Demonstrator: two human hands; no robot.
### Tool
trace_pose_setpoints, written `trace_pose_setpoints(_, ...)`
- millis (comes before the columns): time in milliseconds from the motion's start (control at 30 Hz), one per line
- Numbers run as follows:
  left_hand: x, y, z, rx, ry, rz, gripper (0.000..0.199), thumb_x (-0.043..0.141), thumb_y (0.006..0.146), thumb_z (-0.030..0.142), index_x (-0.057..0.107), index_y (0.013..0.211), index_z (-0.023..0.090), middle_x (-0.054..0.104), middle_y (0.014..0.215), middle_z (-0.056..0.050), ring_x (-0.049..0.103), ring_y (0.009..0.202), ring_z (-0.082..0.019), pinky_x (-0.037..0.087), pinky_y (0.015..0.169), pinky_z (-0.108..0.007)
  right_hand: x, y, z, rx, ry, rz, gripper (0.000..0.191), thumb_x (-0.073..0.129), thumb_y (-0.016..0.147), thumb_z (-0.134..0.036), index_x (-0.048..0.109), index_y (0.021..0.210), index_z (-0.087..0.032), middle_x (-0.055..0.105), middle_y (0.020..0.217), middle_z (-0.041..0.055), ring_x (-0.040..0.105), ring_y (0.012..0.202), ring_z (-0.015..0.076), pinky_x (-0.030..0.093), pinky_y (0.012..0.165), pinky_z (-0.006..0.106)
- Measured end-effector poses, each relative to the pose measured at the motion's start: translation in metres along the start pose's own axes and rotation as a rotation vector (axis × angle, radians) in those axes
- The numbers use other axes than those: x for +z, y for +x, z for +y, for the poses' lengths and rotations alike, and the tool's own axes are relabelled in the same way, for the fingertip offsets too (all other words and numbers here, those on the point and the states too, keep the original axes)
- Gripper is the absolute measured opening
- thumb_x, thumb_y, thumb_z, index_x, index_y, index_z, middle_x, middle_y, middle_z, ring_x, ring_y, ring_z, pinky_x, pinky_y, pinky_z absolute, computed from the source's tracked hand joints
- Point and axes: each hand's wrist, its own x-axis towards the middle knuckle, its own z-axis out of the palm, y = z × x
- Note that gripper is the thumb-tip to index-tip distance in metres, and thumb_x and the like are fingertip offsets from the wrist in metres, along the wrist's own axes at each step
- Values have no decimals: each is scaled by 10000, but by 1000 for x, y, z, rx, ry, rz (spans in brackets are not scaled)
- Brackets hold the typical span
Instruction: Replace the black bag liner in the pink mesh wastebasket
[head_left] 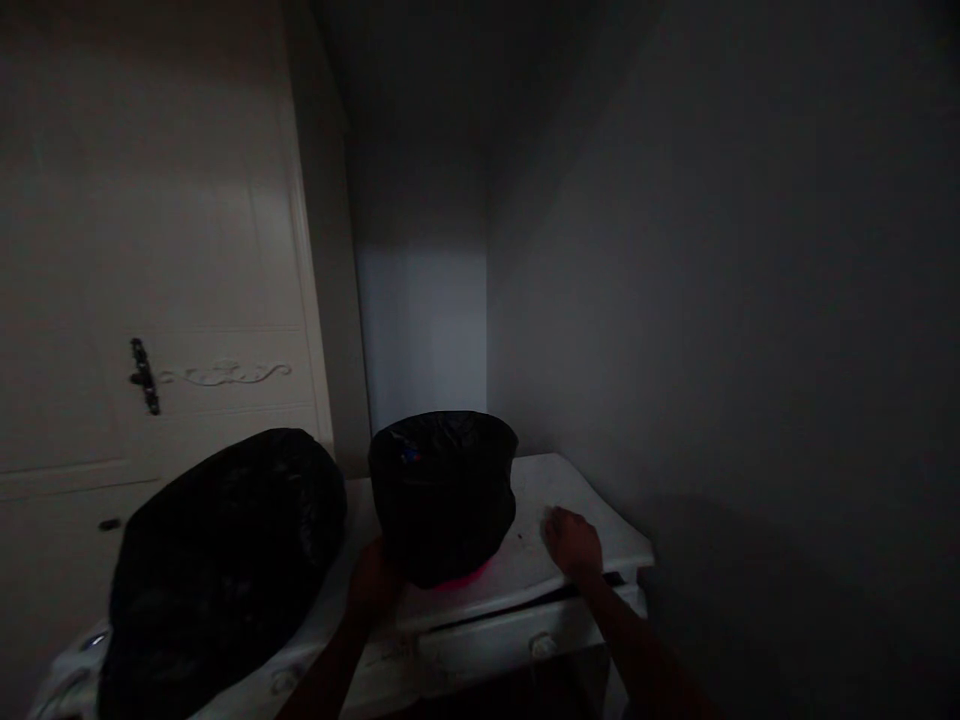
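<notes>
A round container [442, 500] covered in black plastic stands on a white dresser [540, 480]. A strip of pink shows under its lower edge. My left hand [373, 580] is at the container's lower left side, holding it; the fingers fade into shadow there. To the right of it, my right hand [574, 542] rests low over the dresser top with its fingers curled in. Something pale shows by those fingertips, too blurred to name. A large, bulging black plastic bag [225, 570] fills the left side of the dresser.
The room is dim. A white wardrobe [187, 250] with a dark handle [145, 377] rises on the left, and a grey wall [720, 300] closes off the right. Below the dresser top is a drawer [495, 640] with a round knob [541, 646].
</notes>
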Motion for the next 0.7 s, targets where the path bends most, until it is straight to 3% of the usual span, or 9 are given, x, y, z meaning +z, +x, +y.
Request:
trace_pose_setpoints(300, -5, 0, 5, -18, -12, -68, 138, 591, 825, 188, 728, 841, 188, 812, 931, -111, 769, 885, -261, 576, 799, -313, 3, 2, 2, 16, 15, -12, 332, 456, 1034, -310, 718, 1175, -161, 773, 1166, 153, 721, 1106, 240, 480, 930, 309)
trace_pose_setpoints(500, -5, -1, 8, -32, -6, -46, 189, 572, 834, 139, 735, 920, 181, 817, 1035, -125, 769, 1009, -267, 564, 882, -334, 2, 1, 1, 22, 3, -13, 343, 424, 1043, -318, 715, 1139, -164, 775, 1137, 154, 730, 1057, 237, 488, 894, 309)
trace_pose_setpoints(700, -7, -1, 9, -41, -12, -50, 219, 597, 826, 190, 748, 983, 169, 817, 1081, -150, 776, 1001, -298, 582, 883, -380, 0, 0, 0, 19, -2, -6, 353, 425, 1044, -323, 715, 1151, -153, 774, 1153, 153, 730, 1071, 242, 491, 908, 316)
